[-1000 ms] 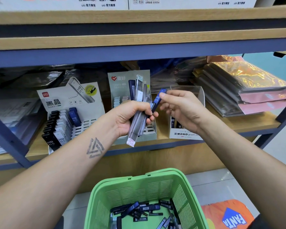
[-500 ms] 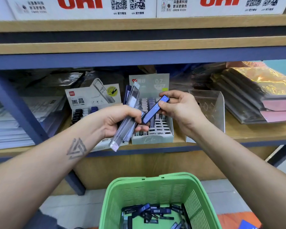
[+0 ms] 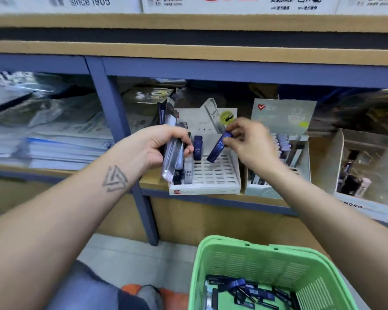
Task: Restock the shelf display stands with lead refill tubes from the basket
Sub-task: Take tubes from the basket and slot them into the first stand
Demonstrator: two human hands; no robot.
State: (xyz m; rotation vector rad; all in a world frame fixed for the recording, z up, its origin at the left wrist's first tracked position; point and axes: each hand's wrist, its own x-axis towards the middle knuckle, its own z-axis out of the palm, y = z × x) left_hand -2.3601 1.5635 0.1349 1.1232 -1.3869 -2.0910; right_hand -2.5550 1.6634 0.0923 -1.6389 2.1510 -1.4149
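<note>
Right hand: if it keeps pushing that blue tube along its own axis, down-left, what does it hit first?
Probably the slotted grid of the white display stand: the blue tube in the right hand angles toward empty slots right of the standing tube. Depth unclear.

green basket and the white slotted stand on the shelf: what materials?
Green slotted basket: looks like moulded plastic, slightly glossy, with vent slits in its walls. White slotted display stand: probably printed cardboard, matte, with folded edges and die-cut slots, though thin plastic is possible.

the right hand (image 3: 249, 143) pinches a blue lead tube (image 3: 218, 148) tilted over the white slotted stand (image 3: 213, 175), while the left hand (image 3: 157, 146) grips what looks like several clear tubes (image 3: 173, 153), with the green basket (image 3: 255, 260) near and right.
</note>
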